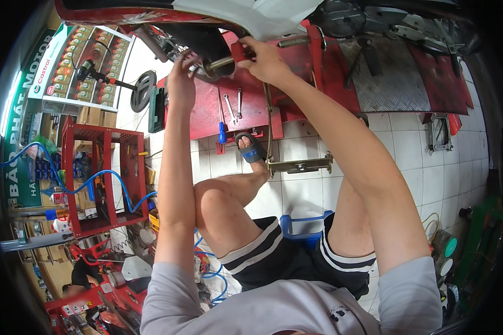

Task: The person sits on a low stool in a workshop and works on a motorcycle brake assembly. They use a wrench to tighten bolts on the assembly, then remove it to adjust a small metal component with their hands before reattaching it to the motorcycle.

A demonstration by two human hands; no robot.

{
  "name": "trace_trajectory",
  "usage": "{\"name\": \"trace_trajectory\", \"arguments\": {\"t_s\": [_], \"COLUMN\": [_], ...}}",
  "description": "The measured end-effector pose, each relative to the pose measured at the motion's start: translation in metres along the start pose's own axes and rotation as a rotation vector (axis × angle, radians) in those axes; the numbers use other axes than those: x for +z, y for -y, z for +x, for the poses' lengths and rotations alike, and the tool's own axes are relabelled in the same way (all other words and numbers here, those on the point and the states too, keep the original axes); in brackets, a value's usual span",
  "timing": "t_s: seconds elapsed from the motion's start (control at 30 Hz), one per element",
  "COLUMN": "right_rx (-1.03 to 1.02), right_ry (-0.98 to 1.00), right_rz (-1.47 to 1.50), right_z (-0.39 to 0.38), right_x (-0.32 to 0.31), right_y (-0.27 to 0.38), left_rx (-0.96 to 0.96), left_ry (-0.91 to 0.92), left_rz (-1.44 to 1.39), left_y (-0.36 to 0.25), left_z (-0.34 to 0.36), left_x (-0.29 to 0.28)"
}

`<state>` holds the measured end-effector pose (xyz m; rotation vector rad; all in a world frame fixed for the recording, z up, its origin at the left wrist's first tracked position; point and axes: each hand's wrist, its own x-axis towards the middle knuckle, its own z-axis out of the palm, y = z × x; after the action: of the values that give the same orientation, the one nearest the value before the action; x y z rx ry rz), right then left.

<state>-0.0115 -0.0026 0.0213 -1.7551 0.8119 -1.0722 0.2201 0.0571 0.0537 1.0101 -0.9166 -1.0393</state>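
At the top centre, my right hand (264, 60) is closed on a red clamp jaw (238, 52), its fingers bent round the block. A threaded rod (293, 42) runs on both sides of that jaw toward a red upright (315, 47) at the right. My left hand (184, 64) is raised left of the rod's end, beside a motorbike wheel (208, 72); its fingers are partly bent and look apart. Below the hands, a blue-handled screwdriver (222, 133) and two wrenches (229, 106) lie on the red lift platform (201, 120).
Motorbike bodywork (262, 17) overhangs the top. A metal pedal bar (300, 166) sticks out below the platform. At left stand a red tool rack (71, 184), a bottle shelf (89, 70) and a looping blue hose (114, 173). A blue stool (303, 222) is under me.
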Motion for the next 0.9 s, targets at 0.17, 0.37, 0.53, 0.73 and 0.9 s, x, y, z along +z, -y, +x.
{"name": "trace_trajectory", "arguments": {"t_s": [0.17,0.37,0.53,0.73,0.9], "right_rx": [-0.082,-0.056,-0.044,-0.116,-0.112], "right_ry": [-0.066,0.011,-0.014,0.004,0.016], "right_rz": [-0.101,-0.149,-0.048,-0.133,-0.169], "right_z": [0.003,0.004,0.004,0.0,0.0], "right_x": [0.0,0.002,-0.013,0.001,-0.002], "right_y": [-0.009,-0.015,-0.016,0.005,-0.007], "left_rx": [-0.052,0.046,-0.041,0.062,0.217], "left_ry": [-0.114,-0.118,-0.057,-0.114,-0.193], "left_rz": [0.11,0.491,0.189,0.346,0.306], "left_y": [0.008,0.004,0.027,0.015,0.008], "left_z": [-0.008,-0.002,0.013,-0.008,-0.006], "left_x": [0.026,0.011,0.016,0.019,0.018]}}
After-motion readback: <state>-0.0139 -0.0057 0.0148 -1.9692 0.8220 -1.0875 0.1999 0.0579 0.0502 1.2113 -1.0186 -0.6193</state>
